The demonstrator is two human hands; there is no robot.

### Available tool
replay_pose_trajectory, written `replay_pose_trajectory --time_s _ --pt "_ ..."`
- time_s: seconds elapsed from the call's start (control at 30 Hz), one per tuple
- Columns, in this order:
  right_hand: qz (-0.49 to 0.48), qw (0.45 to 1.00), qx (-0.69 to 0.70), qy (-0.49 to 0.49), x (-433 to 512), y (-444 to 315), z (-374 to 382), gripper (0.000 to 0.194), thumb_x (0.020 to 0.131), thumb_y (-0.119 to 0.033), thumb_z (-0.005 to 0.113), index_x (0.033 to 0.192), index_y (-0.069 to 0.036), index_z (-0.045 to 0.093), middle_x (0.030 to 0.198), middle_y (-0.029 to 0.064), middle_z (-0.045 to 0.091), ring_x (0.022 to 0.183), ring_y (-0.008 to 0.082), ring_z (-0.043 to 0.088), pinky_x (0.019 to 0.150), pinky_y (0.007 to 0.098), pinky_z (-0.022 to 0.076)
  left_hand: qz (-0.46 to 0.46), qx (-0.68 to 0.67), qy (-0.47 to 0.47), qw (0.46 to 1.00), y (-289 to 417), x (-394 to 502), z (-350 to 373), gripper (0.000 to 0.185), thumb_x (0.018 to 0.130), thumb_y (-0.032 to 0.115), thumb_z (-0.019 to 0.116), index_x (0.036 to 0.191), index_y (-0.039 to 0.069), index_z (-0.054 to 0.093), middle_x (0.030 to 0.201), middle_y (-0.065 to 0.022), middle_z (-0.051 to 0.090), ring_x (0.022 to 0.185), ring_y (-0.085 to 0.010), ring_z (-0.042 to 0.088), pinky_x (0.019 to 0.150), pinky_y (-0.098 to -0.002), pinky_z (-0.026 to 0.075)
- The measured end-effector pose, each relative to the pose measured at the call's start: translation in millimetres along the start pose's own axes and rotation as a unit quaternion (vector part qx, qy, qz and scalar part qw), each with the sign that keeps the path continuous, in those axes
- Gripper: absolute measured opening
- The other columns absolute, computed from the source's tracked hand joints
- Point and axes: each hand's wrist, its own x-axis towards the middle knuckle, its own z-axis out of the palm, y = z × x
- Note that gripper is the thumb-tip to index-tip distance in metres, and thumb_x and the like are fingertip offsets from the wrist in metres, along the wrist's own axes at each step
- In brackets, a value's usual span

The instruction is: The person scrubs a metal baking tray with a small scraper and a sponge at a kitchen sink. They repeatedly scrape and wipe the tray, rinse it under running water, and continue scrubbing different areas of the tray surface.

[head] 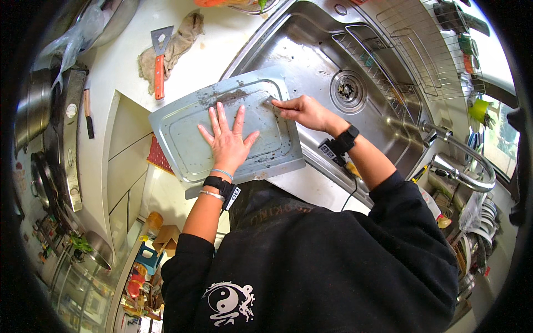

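A grey metal panel [185, 137] with a raised rim pattern lies in front of me, partly over the sink's near edge. Dark burnt residue [233, 96] streaks its far side, and specks dot the rest. My left hand [229, 143] rests flat on the middle of the panel with its fingers spread, holding nothing. In my right hand [306, 112] is a small metal scraper [270, 100], its tip against the panel's right part. The fingers cover most of that tool, so its exact kind is unclear. Both wrists carry black straps with small devices.
A stainless steel sink [308, 54] with a drain strainer [348, 90] and faucet [466, 166] lies to the right. On the white counter, an orange-handled scraper [159, 77] overlaps a brown rag [181, 52]. A small black-bladed knife [88, 112] lies left, beside the stove.
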Motion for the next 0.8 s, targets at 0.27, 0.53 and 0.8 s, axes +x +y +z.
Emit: replay_pose_trajectory --time_s 0.27,0.53,0.8 --pt "-0.005 0.999 -0.033 0.038 21.4 -6.6 11.4 0.041 0.092 -0.02 0.062 0.132 -0.011 0.062 0.118 0.0192 0.067 0.103 0.0269 0.07 0.09 0.0356 0.0514 -0.002 0.007 -0.013 1.0 1.4 0.1 -2.1 0.081 0.087 0.061 0.06 0.156 0.035 0.025 0.164 -0.0211 0.005 0.151 -0.0425 0.002 0.109 -0.0754 0.003" --pt "0.052 0.988 -0.142 -0.04 -43.0 -21.6 58.1 0.041 0.093 -0.025 0.059 0.134 -0.028 0.06 0.094 0.02 0.069 0.081 0.0379 0.068 0.073 0.0453 0.0537 0.006 -0.004 -0.018 1.0 1.1 1.9 -6.2 0.079 0.088 0.06 0.059 0.156 0.033 0.027 0.164 -0.0211 0.005 0.151 -0.0426 0.003 0.109 -0.0749 0.002" --pt "-0.01 0.858 -0.514 -0.019 -99.7 -24.1 45.7 0.045 0.091 -0.016 0.052 0.134 -0.031 0.059 0.065 0.0083 0.064 0.056 0.0262 0.065 0.05 0.041 0.0517 0.07 -0.006 -0.096 0.993 -52.4 -3.9 -45.8 0.097 0.074 0.047 0.08 0.155 0.035 0.029 0.166 -0.015 0.005 0.153 -0.0321 0.005 0.118 -0.0631 0.005"
